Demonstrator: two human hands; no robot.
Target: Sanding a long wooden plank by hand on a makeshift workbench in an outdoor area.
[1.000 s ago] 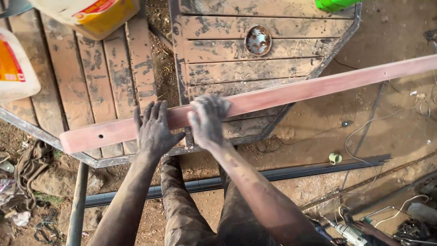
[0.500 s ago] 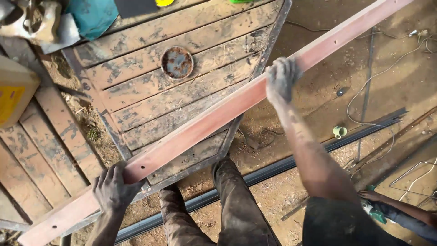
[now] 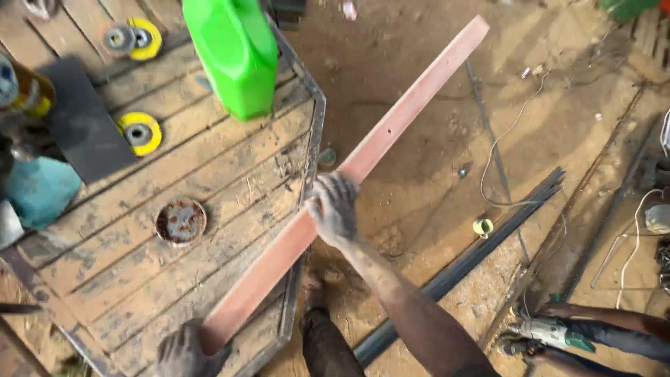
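Observation:
A long reddish metal bar (image 3: 391, 126) lies slantwise, its near end over the wooden slat table (image 3: 230, 174) and its far end out over the sandy ground. My left hand (image 3: 185, 352) grips the bar's near end at the table's front edge. My right hand (image 3: 335, 209) is closed around the bar's middle, just past the table's metal rim. Both hands are dark with grime.
On the table stand a green plastic jug (image 3: 237, 52), yellow grinding discs (image 3: 139, 131), a rusty round lid (image 3: 180, 222) and a blue cloth (image 3: 38, 192). Dark steel bars (image 3: 481, 251), cables and a tape roll (image 3: 483, 227) lie on the sand. Another person's arms hold a tool (image 3: 551, 334) at lower right.
The bar has swung steeper across the view and slid farther over the ground. My left hand stays on its near end, my right hand now grips nearer the table rim. The view shifted.

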